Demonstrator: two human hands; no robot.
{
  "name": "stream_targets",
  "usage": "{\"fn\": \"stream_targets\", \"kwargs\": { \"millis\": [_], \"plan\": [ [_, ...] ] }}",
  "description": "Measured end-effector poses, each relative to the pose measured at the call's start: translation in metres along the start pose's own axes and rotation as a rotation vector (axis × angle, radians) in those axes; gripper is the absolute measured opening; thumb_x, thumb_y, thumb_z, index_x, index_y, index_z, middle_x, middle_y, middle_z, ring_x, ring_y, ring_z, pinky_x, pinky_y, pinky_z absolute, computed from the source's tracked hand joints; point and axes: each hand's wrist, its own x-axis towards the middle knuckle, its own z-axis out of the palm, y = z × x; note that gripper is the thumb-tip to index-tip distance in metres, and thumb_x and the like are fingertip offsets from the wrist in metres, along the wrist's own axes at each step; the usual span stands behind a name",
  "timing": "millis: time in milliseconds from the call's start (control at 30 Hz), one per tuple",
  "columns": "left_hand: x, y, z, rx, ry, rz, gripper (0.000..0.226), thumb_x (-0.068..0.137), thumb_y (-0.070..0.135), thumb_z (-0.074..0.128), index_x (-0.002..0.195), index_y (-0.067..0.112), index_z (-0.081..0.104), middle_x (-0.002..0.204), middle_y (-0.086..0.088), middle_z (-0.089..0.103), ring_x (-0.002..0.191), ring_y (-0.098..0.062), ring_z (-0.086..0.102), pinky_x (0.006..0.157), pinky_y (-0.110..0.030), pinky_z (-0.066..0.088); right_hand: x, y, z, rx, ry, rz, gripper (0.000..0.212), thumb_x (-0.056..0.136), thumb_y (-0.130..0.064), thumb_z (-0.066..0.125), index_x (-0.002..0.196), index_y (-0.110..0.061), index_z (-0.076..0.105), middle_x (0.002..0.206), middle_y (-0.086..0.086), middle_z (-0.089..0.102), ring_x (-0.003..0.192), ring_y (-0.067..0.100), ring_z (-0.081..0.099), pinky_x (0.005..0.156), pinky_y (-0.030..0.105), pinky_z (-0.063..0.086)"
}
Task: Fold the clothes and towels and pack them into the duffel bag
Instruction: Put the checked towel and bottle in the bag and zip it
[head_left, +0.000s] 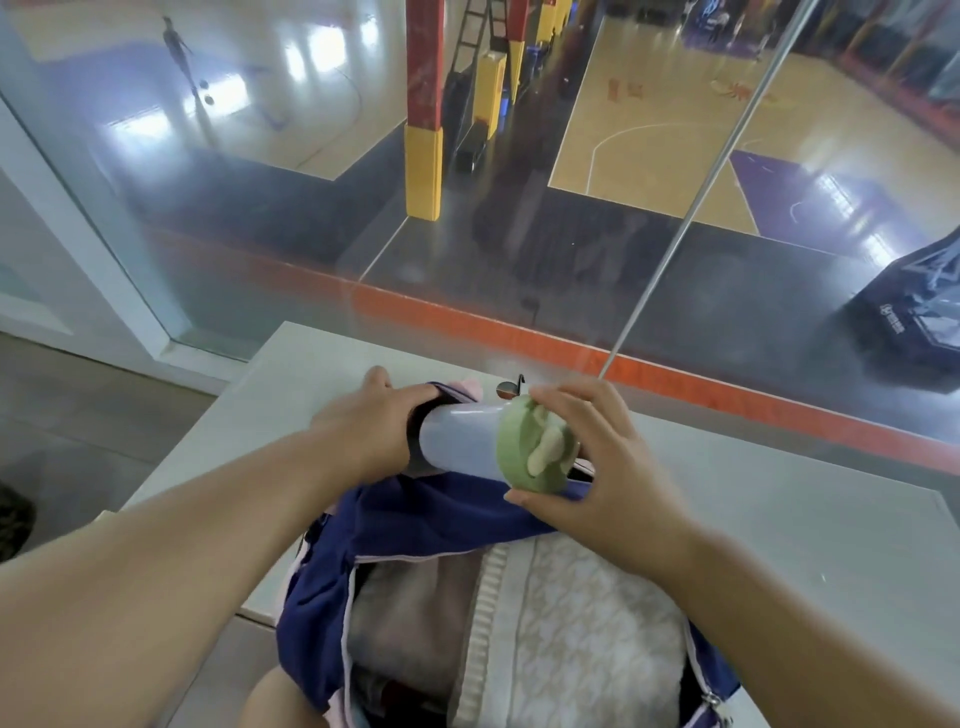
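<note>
A navy duffel bag (415, 519) lies open on the white table (779, 519) in front of me. Folded white and beige towels (571, 613) fill its main compartment. A pale blue bottle (462, 441) with a green lid (530, 447) lies on its side at the bag's far end. Its base sits inside a dark side pocket. My left hand (374, 426) grips the pocket's edge around the bottle's base. My right hand (597, 467) holds the green lid between thumb and fingers.
A glass wall (467, 260) stands just beyond the table's far edge, with a basketball court below. A small round metal fitting (509, 387) sits on the table behind the bottle. The table's left edge drops to a grey floor.
</note>
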Motion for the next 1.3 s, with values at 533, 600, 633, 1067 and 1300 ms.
{"fn": "stream_targets", "kwargs": {
  "millis": [533,600,633,1067,1300],
  "plan": [
    [-0.009,-0.009,-0.019,0.1,-0.046,0.092,0.07,0.068,0.034,0.07,0.127,0.045,0.036,0.109,0.007,0.039,0.086,-0.024,0.056,0.079,-0.042,0.051,0.054,0.01,0.065,-0.611,-0.269,-0.352,0.035,0.065,-0.045,0.075,0.091,-0.022,0.072,0.136,0.003,0.046,0.109,0.027,0.039,0.083,0.041,0.052],
    [-0.009,-0.013,-0.017,0.094,-0.04,0.088,0.069,0.067,0.043,0.072,0.125,0.049,0.035,0.106,0.008,0.039,0.084,-0.023,0.057,0.078,-0.041,0.052,0.049,0.014,0.07,-0.714,-0.285,-0.321,0.031,0.079,-0.049,0.054,0.088,-0.026,0.073,0.132,0.004,0.04,0.107,0.029,0.036,0.085,0.045,0.05],
    [-0.009,-0.014,-0.017,0.092,-0.04,0.091,0.067,0.066,0.045,0.072,0.123,0.049,0.036,0.105,0.007,0.039,0.083,-0.023,0.057,0.078,-0.041,0.052,0.048,0.014,0.072,-0.755,-0.314,-0.298,0.037,0.084,-0.048,0.044,0.094,-0.027,0.072,0.13,0.004,0.041,0.107,0.031,0.035,0.088,0.048,0.046],
    [-0.03,-0.015,-0.005,0.008,0.098,0.05,0.059,0.08,0.018,0.062,0.133,0.033,0.043,0.119,0.004,0.052,0.106,-0.024,0.053,0.082,-0.034,0.045,0.039,0.001,0.061,-0.61,-0.53,-0.106,0.038,0.098,-0.042,0.033,0.131,-0.029,0.047,0.139,-0.013,0.042,0.132,0.023,0.02,0.101,0.045,0.02],
    [-0.065,0.004,0.0,0.122,0.267,0.05,0.039,0.085,0.033,0.06,0.123,0.029,0.053,0.125,0.004,0.054,0.111,-0.028,0.047,0.091,-0.042,0.042,0.004,-0.003,0.01,-0.343,-0.316,-0.027,0.023,0.095,-0.032,0.047,0.105,-0.025,0.065,0.103,-0.006,0.066,0.095,0.017,0.055,0.087,0.038,0.046]
  ]
}}
